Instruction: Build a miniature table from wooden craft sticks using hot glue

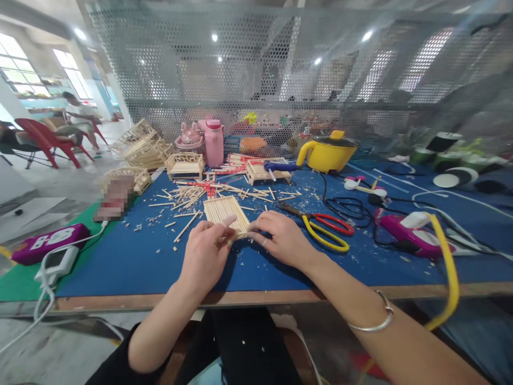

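Between my two hands, just above the blue tabletop, is a small panel (225, 207) of pale wooden sticks laid side by side. My left hand (206, 251) grips its near left edge, thumb on top and fingers curled under it. At the near right corner, the fingers of my right hand (280, 238) pinch the panel's edge; their tips are partly hidden. Loose wooden sticks (188, 195) and cut bits lie scattered behind the panel. Scissors (328, 232) with red and yellow handles rest right of my right hand.
A blue glue gun (280, 167) leans by a small wooden bench (258, 172); another bench (185, 167) stands left. Behind are a pink thermos (214, 143) and yellow pot (331, 155). Purple power strips (50, 243), cables and a yellow hose (449, 267) flank the table. A person sits far left.
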`<state>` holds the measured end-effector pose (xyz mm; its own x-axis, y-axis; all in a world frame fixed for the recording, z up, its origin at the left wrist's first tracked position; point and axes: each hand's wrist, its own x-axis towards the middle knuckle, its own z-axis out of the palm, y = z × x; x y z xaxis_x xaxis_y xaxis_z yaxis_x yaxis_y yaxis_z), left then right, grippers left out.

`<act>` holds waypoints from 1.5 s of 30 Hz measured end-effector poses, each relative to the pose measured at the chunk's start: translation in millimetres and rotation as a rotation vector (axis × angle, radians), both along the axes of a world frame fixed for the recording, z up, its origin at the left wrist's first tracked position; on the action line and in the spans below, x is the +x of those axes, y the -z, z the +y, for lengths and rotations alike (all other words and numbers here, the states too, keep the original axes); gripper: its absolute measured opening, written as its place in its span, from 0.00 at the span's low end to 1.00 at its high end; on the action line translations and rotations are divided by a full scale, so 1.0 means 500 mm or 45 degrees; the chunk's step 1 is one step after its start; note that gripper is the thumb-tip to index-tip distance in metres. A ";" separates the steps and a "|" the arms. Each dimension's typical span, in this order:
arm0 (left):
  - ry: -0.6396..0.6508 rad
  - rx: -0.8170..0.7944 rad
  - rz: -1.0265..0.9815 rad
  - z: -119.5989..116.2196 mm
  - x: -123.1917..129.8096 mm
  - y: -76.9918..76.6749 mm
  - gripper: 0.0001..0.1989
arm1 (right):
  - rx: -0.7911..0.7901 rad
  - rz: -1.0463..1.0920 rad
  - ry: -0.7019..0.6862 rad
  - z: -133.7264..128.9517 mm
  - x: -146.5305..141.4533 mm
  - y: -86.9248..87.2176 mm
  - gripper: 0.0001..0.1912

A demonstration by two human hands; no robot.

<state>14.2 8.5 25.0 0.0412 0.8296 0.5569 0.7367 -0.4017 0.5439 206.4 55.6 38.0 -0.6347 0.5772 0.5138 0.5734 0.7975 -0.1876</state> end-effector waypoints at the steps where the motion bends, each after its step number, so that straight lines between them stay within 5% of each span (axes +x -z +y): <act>1: -0.005 -0.012 -0.026 -0.006 -0.004 0.002 0.16 | -0.009 0.000 0.007 -0.001 -0.002 0.001 0.13; 5: -0.161 -0.063 -0.186 -0.042 -0.034 0.025 0.25 | -0.085 0.021 0.016 -0.007 -0.008 0.006 0.11; 8: -0.249 -0.171 -0.334 -0.063 -0.052 0.047 0.23 | -0.135 0.040 0.019 -0.009 -0.011 0.013 0.10; 17: -0.176 -0.028 -0.233 -0.038 -0.033 0.035 0.08 | -0.149 0.162 0.035 -0.009 -0.013 0.025 0.09; 21: -0.181 -0.002 -0.184 -0.034 -0.035 0.041 0.07 | -0.178 0.248 -0.019 -0.014 -0.006 0.028 0.05; 26: -0.179 -0.005 -0.141 -0.031 -0.037 0.043 0.08 | -0.219 0.347 0.033 -0.020 0.002 0.033 0.18; 31: -0.177 0.001 -0.117 -0.030 -0.036 0.041 0.09 | -0.222 0.384 0.012 -0.018 -0.002 0.030 0.06; 45: -0.074 -0.018 -0.175 -0.033 -0.039 0.050 0.10 | -0.165 0.355 0.006 -0.011 -0.005 0.036 0.04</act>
<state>-5.3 -7.8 -0.2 -0.0830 0.8360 0.5424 0.6767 -0.3523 0.6465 204.0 50.2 20.2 -0.4767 0.6519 0.5897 0.4896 0.7540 -0.4379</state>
